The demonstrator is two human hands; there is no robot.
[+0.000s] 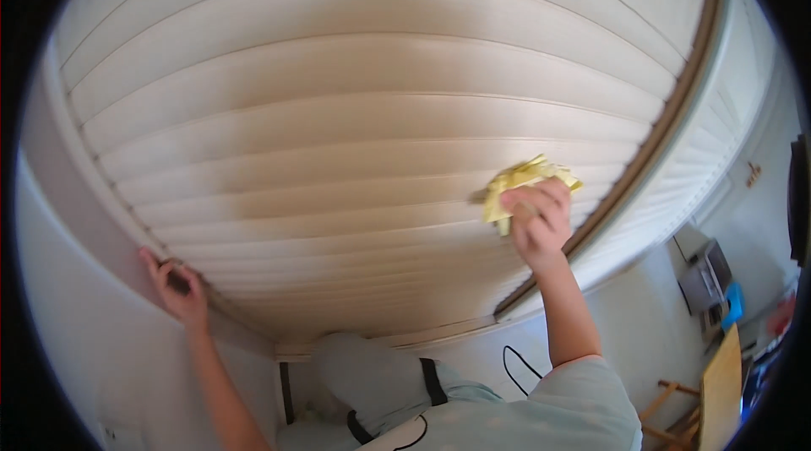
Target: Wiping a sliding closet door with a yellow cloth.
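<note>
The white slatted shutter lies broad and bare between both hands. A frame bounds it on the right, a wall on the left.

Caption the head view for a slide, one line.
Right hand presses a yellow cloth on white louvered shutter slats; left hand grips the frame.

Yellow cloth; white slatted shutter; pale blue sleeve, perhaps mint

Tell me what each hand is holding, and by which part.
The right hand grips a crumpled yellow cloth by its lower bunched part, against the white slatted shutter. The left hand holds nothing loose, resting on the shutter's left frame edge.
</note>
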